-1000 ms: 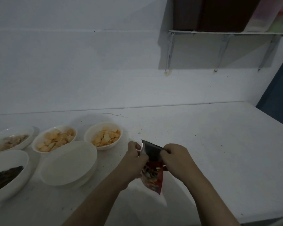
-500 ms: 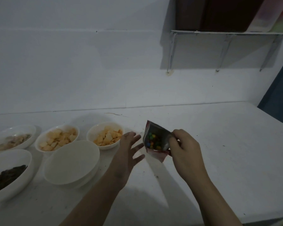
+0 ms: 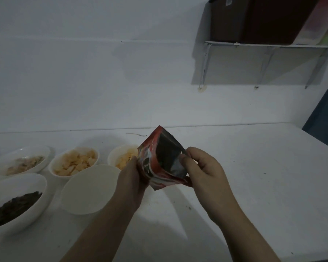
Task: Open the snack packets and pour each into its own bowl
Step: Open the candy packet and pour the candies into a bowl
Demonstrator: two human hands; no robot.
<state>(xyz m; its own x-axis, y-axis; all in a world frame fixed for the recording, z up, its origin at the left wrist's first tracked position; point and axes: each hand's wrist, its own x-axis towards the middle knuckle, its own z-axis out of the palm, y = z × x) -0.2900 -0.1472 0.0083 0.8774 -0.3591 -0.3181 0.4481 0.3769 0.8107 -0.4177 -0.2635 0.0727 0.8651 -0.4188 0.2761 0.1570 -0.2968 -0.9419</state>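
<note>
A red snack packet (image 3: 160, 161) with its top torn open is held above the white table (image 3: 254, 176); its dark mouth faces me. My left hand (image 3: 133, 178) grips the packet's left edge. My right hand (image 3: 201, 171) pinches its right edge with thumb and fingers. Just left of my left hand sits an empty white bowl (image 3: 87, 188). Behind it, partly hidden by the packet, a bowl of yellow chips (image 3: 121, 157) stands.
More white bowls line the left: yellow chips (image 3: 74, 161), pale snacks (image 3: 21, 161) and dark snacks (image 3: 13, 203). A wall shelf (image 3: 269, 46) with dark boxes hangs at upper right. The table's right edge runs beside a blue surface (image 3: 324, 118).
My left hand, open half a second ago, has come back and taken the packet's left edge. The packet has risen and turned, and both hands hold it again.
</note>
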